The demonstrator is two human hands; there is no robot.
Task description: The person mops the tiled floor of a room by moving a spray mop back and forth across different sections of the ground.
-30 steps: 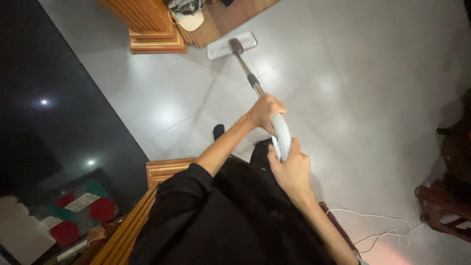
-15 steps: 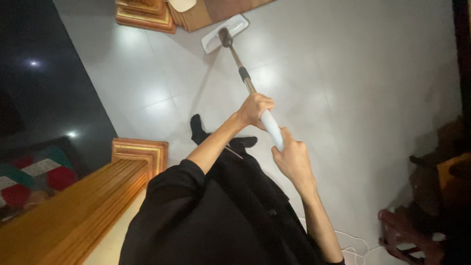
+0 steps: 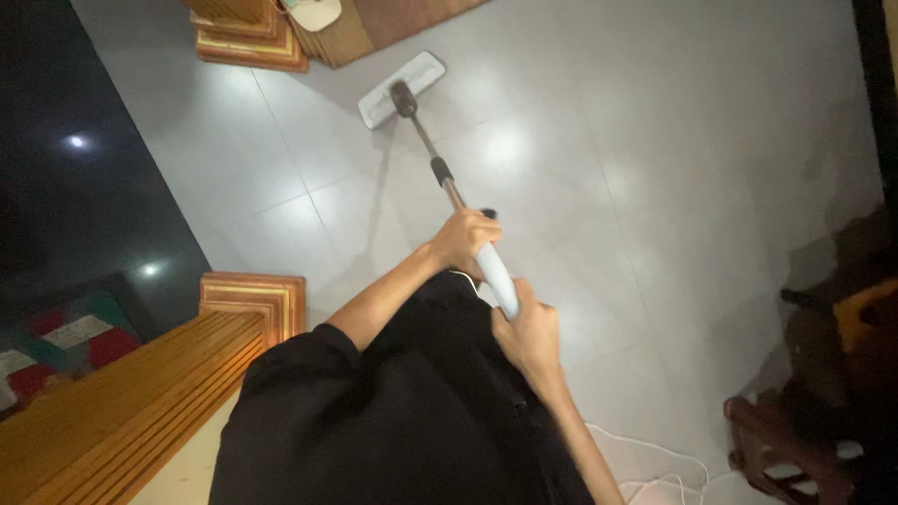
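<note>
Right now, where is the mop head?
In the head view the flat white mop head lies on the grey tiled floor, upper centre-left, just below the wooden column base.

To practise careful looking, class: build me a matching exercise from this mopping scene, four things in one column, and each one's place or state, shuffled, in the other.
Things:
1. mop head
2. left hand
3. right hand
4. white cable

Places or states:
A. loose on the tiles, lower right
B. grips the top end of the white handle
C. flat on the grey floor near the wooden pillar base
D. grips the handle lower down, nearer the pole

Pairs: 1-C, 2-D, 3-B, 4-A
</note>
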